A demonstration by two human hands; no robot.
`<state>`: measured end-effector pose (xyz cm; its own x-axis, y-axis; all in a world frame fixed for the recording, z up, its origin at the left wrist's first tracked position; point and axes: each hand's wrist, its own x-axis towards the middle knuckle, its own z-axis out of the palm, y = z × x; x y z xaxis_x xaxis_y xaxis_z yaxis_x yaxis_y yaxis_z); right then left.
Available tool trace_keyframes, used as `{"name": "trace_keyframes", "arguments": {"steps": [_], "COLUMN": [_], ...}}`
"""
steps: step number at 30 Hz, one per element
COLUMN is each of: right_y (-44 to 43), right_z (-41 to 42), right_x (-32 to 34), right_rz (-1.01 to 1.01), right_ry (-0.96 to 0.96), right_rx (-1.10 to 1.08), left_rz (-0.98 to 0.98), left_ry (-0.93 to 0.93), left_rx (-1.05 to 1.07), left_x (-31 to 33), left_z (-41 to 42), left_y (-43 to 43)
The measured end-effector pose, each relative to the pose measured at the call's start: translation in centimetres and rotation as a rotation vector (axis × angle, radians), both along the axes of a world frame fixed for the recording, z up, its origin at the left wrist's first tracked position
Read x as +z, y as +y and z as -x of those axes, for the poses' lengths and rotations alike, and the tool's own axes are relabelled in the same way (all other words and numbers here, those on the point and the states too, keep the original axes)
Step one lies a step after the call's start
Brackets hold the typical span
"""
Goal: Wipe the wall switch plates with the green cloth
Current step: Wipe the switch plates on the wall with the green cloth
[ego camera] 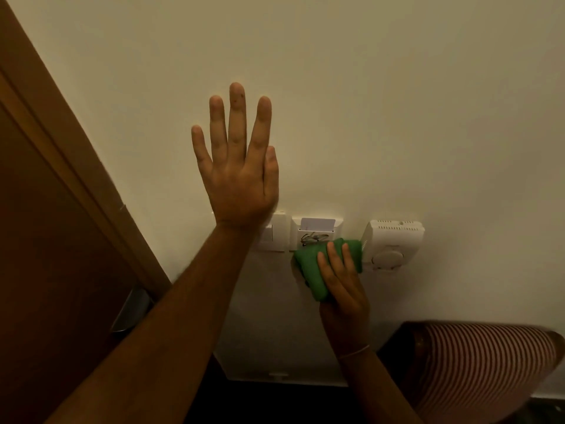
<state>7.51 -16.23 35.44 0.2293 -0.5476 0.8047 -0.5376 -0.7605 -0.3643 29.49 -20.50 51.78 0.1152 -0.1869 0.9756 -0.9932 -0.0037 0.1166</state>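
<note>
My left hand (pixel 237 166) lies flat on the cream wall, fingers spread, just above the white switch plate (pixel 275 232), whose left part my wrist hides. My right hand (pixel 341 280) presses a folded green cloth (pixel 312 264) against the lower edge of the middle plate, a white key-card holder (pixel 316 229) with a card in its slot. The cloth covers that plate's bottom right corner and reaches the left side of a white thermostat (pixel 393 244) with a round dial.
A brown wooden door and frame (pixel 61 209) run along the left, with a metal handle (pixel 131 310) low down. A red-and-white striped sleeve (pixel 483 368) fills the lower right. A white wall panel (pixel 275 347) sits below the plates.
</note>
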Motion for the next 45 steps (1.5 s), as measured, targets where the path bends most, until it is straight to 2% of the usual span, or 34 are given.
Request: {"name": "trace_keyframes", "arguments": {"steps": [4, 11, 18, 21, 24, 28, 32, 36, 40, 45], "right_y": [0.0, 0.7, -0.4, -0.3, 1.0, 1.8, 1.4, 0.9, 1.6, 2.1], "right_z": [-1.6, -5.2, -2.2, -1.7, -4.6, -8.4, -7.4, -4.3, -6.2, -8.2], "right_x": [0.8, -0.3, -0.3, -0.5, -0.8, -0.7, -0.9, -1.5, -0.9, -0.1], "right_rz": [0.025, -0.001, 0.069, 0.036, -0.024, 0.003, 0.013, -0.032, -0.086, -0.038], "right_ry": [-0.115, -0.232, -0.069, -0.134, -0.206, -0.127, -0.124, -0.257, -0.333, -0.173], "right_rx": [0.036, -0.044, -0.044, -0.073, -0.031, 0.034, 0.036, -0.044, -0.029, 0.044], "left_rz": [0.036, 0.047, 0.044, 0.037, 0.036, 0.047, 0.070, 0.093, 0.097, 0.075], "left_ry": [-0.006, -0.018, -0.016, -0.014, -0.010, -0.014, -0.019, -0.031, -0.031, -0.026], "left_rx": [-0.010, 0.006, 0.022, 0.029, 0.029, 0.035, 0.035, 0.044, 0.051, 0.058], "left_x": [0.2, 0.0, -0.1, -0.1, -0.1, -0.1, -0.2, -0.2, -0.2, -0.1], "left_z": [0.0, -0.1, -0.1, 0.0, 0.0, -0.2, -0.3, -0.6, -0.6, -0.5], "left_y": [0.0, -0.3, -0.5, -0.5, -0.5, -0.5, -0.8, -1.2, -1.2, -0.9]}}
